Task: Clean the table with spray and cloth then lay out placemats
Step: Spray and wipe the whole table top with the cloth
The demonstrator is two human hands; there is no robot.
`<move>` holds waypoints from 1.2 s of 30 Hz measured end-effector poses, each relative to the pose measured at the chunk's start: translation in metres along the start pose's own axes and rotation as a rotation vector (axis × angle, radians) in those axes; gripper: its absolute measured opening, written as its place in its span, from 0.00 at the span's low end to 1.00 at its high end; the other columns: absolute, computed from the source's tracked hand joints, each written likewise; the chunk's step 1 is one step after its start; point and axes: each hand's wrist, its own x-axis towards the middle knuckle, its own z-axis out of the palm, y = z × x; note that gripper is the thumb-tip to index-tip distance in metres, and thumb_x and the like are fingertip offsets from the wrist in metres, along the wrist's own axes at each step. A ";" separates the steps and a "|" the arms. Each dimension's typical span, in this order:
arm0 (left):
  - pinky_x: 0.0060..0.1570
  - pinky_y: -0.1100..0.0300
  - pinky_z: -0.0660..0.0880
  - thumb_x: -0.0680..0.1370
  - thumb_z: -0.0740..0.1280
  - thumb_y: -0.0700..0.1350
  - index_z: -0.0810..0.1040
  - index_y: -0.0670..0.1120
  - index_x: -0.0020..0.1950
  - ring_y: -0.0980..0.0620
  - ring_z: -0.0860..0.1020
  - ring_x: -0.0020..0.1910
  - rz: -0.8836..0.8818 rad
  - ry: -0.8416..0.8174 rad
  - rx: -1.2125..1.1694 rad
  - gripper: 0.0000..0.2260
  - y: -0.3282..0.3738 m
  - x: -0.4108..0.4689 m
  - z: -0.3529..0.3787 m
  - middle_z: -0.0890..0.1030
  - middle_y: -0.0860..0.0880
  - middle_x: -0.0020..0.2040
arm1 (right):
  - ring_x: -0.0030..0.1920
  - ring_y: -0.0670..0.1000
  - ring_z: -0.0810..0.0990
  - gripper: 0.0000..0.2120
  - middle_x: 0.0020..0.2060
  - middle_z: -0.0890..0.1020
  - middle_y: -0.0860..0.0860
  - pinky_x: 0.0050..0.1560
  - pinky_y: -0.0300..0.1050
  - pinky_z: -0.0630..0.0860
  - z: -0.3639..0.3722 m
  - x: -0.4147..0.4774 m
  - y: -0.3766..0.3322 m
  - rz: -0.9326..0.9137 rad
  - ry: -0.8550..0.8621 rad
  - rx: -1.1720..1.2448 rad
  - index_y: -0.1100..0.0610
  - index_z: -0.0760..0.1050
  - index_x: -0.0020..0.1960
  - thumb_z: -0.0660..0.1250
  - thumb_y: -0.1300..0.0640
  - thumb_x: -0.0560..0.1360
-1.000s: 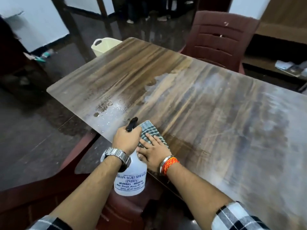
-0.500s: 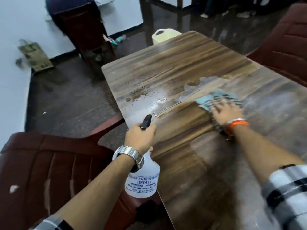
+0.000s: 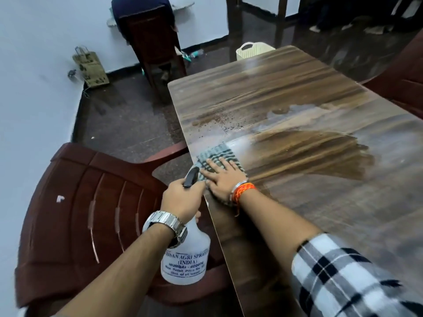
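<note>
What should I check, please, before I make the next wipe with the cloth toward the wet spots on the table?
1. Cloth under the palm: ok. The right hand lies flat on the checked cloth, at the near edge of the table.
2. Cloth spread flat: cannot tell, the hand covers part of it.
3. Bottle secure: ok. The left hand has a closed grip on the neck of the spray bottle, held off the table over the chair.
4. Path to the droplets: ok, nothing stands between.
5. Surface all wiped: not ok. The droplets and a wet patch remain.
6. Placemats ready: cannot tell, none in view.
</note>
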 end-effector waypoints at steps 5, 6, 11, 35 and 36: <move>0.36 0.55 0.76 0.61 0.62 0.53 0.77 0.45 0.32 0.47 0.75 0.30 -0.067 0.022 0.010 0.12 -0.020 -0.045 -0.009 0.83 0.47 0.33 | 0.76 0.56 0.48 0.24 0.77 0.49 0.43 0.75 0.55 0.45 0.011 -0.062 0.038 0.109 0.078 0.044 0.36 0.50 0.75 0.48 0.41 0.80; 0.36 0.55 0.76 0.62 0.62 0.53 0.77 0.45 0.32 0.47 0.75 0.29 -0.072 0.016 0.004 0.11 -0.023 -0.057 -0.009 0.82 0.47 0.32 | 0.76 0.57 0.50 0.24 0.77 0.50 0.44 0.75 0.56 0.47 0.012 -0.079 0.059 0.204 0.096 0.047 0.37 0.52 0.75 0.49 0.41 0.80; 0.41 0.47 0.82 0.62 0.63 0.53 0.77 0.46 0.33 0.43 0.81 0.29 -0.090 -0.006 -0.076 0.11 -0.038 -0.113 -0.006 0.82 0.47 0.33 | 0.75 0.61 0.51 0.26 0.77 0.51 0.47 0.73 0.60 0.48 0.021 -0.204 0.151 0.785 0.171 0.151 0.41 0.52 0.76 0.48 0.41 0.79; 0.36 0.53 0.78 0.72 0.67 0.48 0.74 0.42 0.31 0.41 0.81 0.32 -0.202 0.377 -0.125 0.13 -0.006 -0.250 0.085 0.78 0.47 0.28 | 0.74 0.61 0.56 0.22 0.72 0.65 0.56 0.72 0.59 0.52 0.048 -0.341 0.180 0.434 0.120 0.003 0.50 0.69 0.68 0.50 0.44 0.79; 0.36 0.52 0.81 0.72 0.67 0.48 0.76 0.42 0.33 0.42 0.81 0.29 -0.217 0.383 -0.170 0.11 -0.001 -0.256 0.090 0.78 0.48 0.28 | 0.74 0.61 0.54 0.21 0.74 0.62 0.55 0.73 0.59 0.50 0.045 -0.344 0.186 0.449 0.102 0.021 0.50 0.68 0.69 0.50 0.45 0.80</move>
